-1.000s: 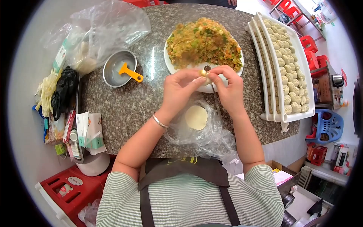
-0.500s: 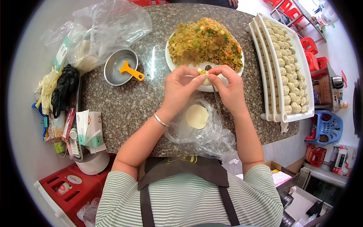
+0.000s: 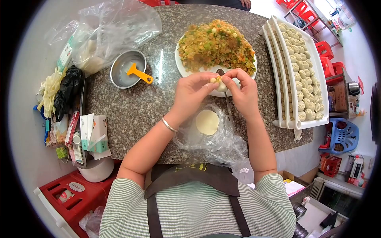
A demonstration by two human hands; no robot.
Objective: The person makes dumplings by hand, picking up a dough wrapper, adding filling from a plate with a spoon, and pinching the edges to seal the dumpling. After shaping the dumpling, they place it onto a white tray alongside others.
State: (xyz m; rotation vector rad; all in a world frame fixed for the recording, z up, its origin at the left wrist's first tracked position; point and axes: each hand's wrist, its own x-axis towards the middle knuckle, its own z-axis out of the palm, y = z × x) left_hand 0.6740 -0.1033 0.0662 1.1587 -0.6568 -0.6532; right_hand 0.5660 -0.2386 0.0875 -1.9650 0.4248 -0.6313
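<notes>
Between my two hands, above the near rim of the white plate (image 3: 183,68), is a small filled dumpling (image 3: 219,85) with some filling showing at its top. My left hand (image 3: 193,90) pinches its left side, and the fingers of my right hand (image 3: 241,91) pinch its right side. A large heap of chopped vegetable filling (image 3: 216,44) covers most of the plate. Behind my fingers a spoon (image 3: 228,106) leans on the plate, partly hidden. Closer to me, a round dough wrapper (image 3: 207,122) lies on clear plastic (image 3: 225,147).
Stacked white trays (image 3: 294,123) of pleated dumplings (image 3: 304,79) stand at the right. A metal bowl (image 3: 122,81) with an orange-handled scraper (image 3: 139,73) sits left of the plate. Plastic bags (image 3: 115,27) lie at the back left. Another person's hand (image 3: 246,4) shows at the far edge.
Both hands have shifted slightly to the right, still pinching the dumpling. More of the dumpling and of the dark spoon end shows between the fingers.
</notes>
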